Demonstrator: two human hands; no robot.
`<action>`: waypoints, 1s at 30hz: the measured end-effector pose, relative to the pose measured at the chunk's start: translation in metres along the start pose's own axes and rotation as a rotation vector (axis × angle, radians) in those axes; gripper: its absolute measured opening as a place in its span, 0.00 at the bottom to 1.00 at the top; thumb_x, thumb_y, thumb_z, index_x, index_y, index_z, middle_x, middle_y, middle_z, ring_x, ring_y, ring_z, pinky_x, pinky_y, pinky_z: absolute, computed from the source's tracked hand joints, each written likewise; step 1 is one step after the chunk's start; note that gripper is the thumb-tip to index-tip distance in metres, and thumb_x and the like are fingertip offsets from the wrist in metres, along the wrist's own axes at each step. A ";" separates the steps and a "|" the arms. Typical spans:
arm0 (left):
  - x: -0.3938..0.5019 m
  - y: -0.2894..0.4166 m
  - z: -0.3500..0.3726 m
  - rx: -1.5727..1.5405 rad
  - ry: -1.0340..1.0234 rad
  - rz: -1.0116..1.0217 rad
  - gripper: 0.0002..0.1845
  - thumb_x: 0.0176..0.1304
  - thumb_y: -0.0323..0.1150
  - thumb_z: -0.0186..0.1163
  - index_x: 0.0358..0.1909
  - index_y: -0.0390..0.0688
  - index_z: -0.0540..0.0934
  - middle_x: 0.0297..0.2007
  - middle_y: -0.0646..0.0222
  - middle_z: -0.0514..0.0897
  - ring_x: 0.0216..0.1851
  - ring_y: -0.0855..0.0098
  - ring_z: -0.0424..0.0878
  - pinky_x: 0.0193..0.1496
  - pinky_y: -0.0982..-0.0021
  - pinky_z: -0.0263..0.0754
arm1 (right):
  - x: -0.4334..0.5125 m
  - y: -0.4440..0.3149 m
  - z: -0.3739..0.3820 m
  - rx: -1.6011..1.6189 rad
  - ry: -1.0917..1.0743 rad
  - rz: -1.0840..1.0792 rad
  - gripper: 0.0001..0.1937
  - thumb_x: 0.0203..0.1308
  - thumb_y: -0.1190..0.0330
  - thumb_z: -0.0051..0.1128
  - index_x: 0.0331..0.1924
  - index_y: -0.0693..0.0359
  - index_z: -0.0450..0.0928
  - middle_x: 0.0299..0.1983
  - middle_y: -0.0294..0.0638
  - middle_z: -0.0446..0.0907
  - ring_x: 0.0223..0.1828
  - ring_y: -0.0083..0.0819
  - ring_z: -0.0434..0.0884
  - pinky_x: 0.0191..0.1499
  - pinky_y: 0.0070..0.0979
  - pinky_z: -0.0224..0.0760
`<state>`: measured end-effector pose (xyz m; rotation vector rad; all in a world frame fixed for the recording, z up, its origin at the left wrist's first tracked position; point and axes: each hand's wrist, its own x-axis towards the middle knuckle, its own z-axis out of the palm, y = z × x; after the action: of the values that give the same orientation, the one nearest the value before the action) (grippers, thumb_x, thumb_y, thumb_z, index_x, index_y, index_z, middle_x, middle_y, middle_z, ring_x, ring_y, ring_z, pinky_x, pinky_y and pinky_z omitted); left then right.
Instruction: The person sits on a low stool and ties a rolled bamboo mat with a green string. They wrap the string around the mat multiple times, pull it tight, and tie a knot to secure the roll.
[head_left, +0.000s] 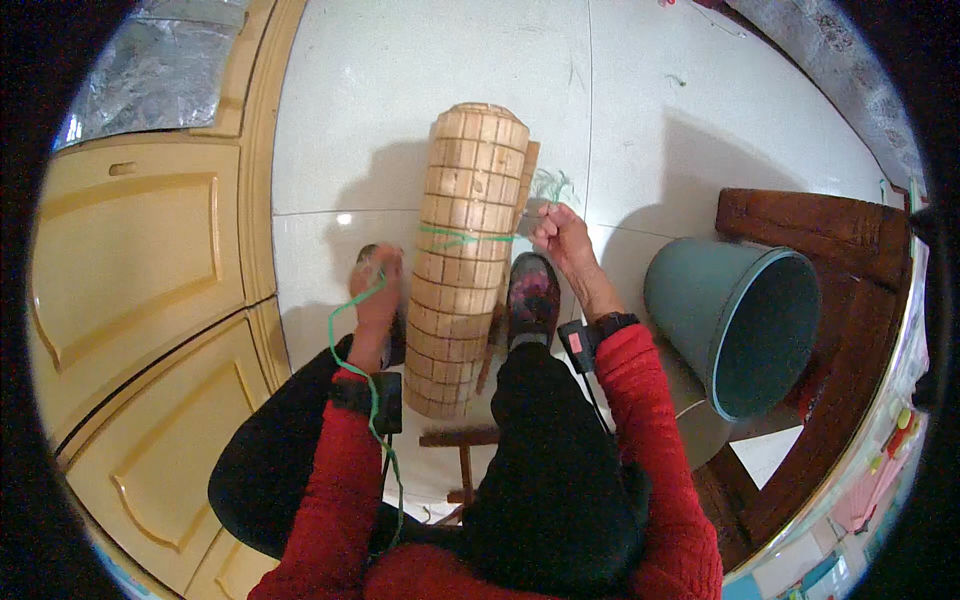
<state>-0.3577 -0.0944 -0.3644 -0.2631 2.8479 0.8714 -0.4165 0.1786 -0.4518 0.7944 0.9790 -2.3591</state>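
Note:
A rolled bamboo-tile mat (471, 300) lies lengthwise on the floor between my feet. Green plastic twine (448, 234) crosses its middle. Just left of the roll, my left hand (377, 281), slightly blurred, is closed on a long length of that twine, which trails back over my wrist toward my lap. On the other side, my right hand (561, 234) pinches the twine close to the roll's right edge. A frayed green tuft (553, 186) sticks up past my right fingers. Whether the twine is knotted cannot be made out.
A grey-green plastic bucket (682, 300) lies tipped on its side at my right, near dark wooden furniture (810, 217). Yellow cabinet doors (142, 247) line the left. White floor tiles (420, 60) stretch ahead. Between my legs stands a small wooden frame (459, 439).

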 end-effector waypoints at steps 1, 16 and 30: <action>-0.001 -0.004 -0.001 -0.015 -0.140 -0.260 0.12 0.65 0.36 0.50 0.27 0.42 0.75 0.24 0.65 0.78 0.29 0.65 0.76 0.36 0.68 0.66 | 0.004 0.000 -0.003 -0.009 -0.040 -0.017 0.08 0.67 0.67 0.46 0.36 0.63 0.70 0.16 0.32 0.61 0.20 0.28 0.67 0.23 0.27 0.65; 0.025 0.037 0.004 -1.641 -0.207 -0.246 0.17 0.70 0.42 0.47 0.25 0.44 0.67 0.23 0.69 0.70 0.29 0.68 0.70 0.52 0.58 0.69 | -0.031 -0.025 0.032 0.164 -0.357 -0.156 0.09 0.68 0.65 0.46 0.39 0.63 0.71 0.15 0.27 0.58 0.16 0.17 0.56 0.21 0.19 0.54; 0.036 0.006 0.016 -1.782 -0.231 -0.490 0.17 0.70 0.42 0.48 0.23 0.47 0.65 0.20 0.73 0.65 0.24 0.71 0.65 0.44 0.62 0.68 | 0.004 -0.010 0.012 -0.078 -0.157 -0.081 0.07 0.67 0.67 0.46 0.36 0.63 0.70 0.16 0.26 0.55 0.16 0.17 0.54 0.19 0.18 0.49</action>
<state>-0.3929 -0.0846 -0.3810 -0.8182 0.9208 2.5962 -0.4299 0.1758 -0.4430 0.5410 1.0464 -2.3939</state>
